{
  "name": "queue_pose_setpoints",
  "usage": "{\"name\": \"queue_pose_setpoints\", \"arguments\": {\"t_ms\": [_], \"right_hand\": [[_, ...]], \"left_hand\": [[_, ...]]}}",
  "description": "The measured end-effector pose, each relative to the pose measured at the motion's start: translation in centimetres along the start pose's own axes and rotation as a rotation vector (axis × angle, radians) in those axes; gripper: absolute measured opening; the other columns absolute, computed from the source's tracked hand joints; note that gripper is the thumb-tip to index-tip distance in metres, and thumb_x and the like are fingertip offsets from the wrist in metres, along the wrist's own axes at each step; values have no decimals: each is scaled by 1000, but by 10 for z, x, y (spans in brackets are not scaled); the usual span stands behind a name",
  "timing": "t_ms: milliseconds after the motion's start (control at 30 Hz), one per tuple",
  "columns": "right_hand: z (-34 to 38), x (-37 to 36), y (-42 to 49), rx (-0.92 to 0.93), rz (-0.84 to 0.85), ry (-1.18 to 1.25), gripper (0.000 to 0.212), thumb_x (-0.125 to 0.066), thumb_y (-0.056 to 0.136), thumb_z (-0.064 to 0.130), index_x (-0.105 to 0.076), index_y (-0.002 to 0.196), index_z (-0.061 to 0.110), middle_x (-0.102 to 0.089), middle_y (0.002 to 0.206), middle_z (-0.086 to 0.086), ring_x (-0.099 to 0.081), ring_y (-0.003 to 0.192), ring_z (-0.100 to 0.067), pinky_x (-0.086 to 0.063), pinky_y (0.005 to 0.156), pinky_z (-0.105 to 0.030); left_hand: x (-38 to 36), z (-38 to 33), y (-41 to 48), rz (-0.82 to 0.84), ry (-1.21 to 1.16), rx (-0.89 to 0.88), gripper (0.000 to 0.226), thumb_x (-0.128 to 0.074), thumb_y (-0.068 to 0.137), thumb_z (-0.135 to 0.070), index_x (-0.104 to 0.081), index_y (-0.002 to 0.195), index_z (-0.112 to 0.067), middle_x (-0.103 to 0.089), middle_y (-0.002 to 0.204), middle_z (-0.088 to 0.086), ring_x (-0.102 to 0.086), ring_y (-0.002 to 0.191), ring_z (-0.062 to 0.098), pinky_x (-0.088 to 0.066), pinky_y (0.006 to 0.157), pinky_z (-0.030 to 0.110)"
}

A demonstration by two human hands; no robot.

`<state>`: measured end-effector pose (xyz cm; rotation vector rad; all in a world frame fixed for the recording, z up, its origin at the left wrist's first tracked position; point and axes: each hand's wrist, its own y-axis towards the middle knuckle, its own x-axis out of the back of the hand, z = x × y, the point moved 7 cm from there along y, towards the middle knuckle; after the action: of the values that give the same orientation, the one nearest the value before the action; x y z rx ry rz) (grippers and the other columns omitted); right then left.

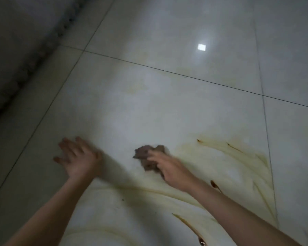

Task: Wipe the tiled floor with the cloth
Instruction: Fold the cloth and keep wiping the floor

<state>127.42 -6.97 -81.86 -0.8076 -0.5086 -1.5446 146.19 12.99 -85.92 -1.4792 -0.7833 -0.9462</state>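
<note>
Curling over the cloth (146, 157), the fingers (155, 156) of the right hand (169, 170) grip it and hold it down on the floor (167, 107). On my feed that hand is blurred, so I cannot see the thumb. The cloth is a small brown crumpled wad, dark and soiled-looking. It sits near the middle of the big tile, sticking out past the fingertips on the far side.

The left hand (78, 158) is well apart to the left. Its fingers (68, 145) are straight and spread, palm down, low over the same tile; I cannot tell whether it touches. Both bare forearms reach in from the bottom edge.

The floor is glossy pale tile with thin dark joints (185, 75). Yellow-brown smears (238, 148) curve across it to the right of the cloth and back towards me. Darker brown drops (214, 184) lie beside the right wrist, and more (202, 243) at the bottom edge. A bright square glare (201, 47) shows on a farther tile. Along the left runs a dim grey wall (16, 50) with a dark strip (48, 43) at its foot.
</note>
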Motion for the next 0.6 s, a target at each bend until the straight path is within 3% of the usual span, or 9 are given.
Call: {"name": "queue_pose_setpoints", "arguments": {"t_ms": [67, 133, 200, 267, 333, 433, 500, 600], "right_hand": [[-33, 54, -7, -178, -180, 37, 49, -38, 93, -8, -50, 138, 7, -42, 149, -12, -38, 139, -26, -28, 115, -34], [-85, 108, -41, -350, -414, 20, 42, -40, 94, -9, -53, 133, -1, -48, 140, -25, -48, 128, -41, -38, 107, -45], [-142, 142, -82, -570, -484, -56, 39, -40, 99, -2, -49, 137, 0, -36, 151, -21, -34, 140, -35, -26, 116, -39], [-183, 137, -102, -799, -447, -126, 44, -34, 104, 10, -34, 148, 7, -17, 160, -14, -13, 149, -27, -11, 120, -43], [-175, 112, -92, -855, -478, -271, 49, -30, 105, 21, -22, 152, 10, -10, 161, -13, -6, 149, -26, -6, 120, -47], [-97, 49, -48, -505, -439, -419, 50, -41, 99, 20, -35, 147, 4, -31, 154, -18, -26, 144, -33, -22, 115, -53], [-56, 7, -38, -258, -250, -420, 48, -46, 96, 19, -45, 142, 7, -39, 151, -15, -34, 141, -31, -29, 113, -54], [-66, 27, -42, 76, -62, -432, 39, -54, 95, 20, -58, 134, 12, -49, 144, -10, -44, 135, -29, -37, 108, -51]], "left_hand": [[2, -33, -23, -44, -42, -190, 75, -41, 95, -24, 2, 153, -7, 13, 158, 24, 15, 146, 35, -2, 116, 59], [-4, -70, -58, -31, -31, -404, 79, -44, 92, -19, 5, 153, -10, 16, 159, 16, 17, 147, 26, 2, 118, 49], [-15, -99, -90, -8, 5, -546, 76, -39, 94, -19, 9, 153, -12, 19, 160, 9, 19, 147, 21, 4, 119, 44], [-25, -118, -105, 35, 60, -611, 73, -32, 97, -20, 14, 152, -14, 23, 159, 6, 22, 146, 19, 5, 120, 44], [-32, -130, -107, 68, 128, -635, 68, -26, 99, -22, 16, 152, -14, 24, 159, 4, 22, 146, 19, 6, 120, 44], [-34, -137, -101, 105, 210, -613, 65, -25, 100, -22, 11, 153, -12, 18, 161, 3, 16, 148, 19, 2, 120, 43], [-30, -143, -104, 86, 244, -626, 65, -29, 98, -22, 4, 154, -11, 10, 162, 5, 7, 149, 20, -6, 120, 41], [-19, -149, -106, 6, 235, -683, 62, -35, 96, -20, -12, 152, -10, -6, 162, 6, -11, 148, 20, -21, 115, 32]]}}
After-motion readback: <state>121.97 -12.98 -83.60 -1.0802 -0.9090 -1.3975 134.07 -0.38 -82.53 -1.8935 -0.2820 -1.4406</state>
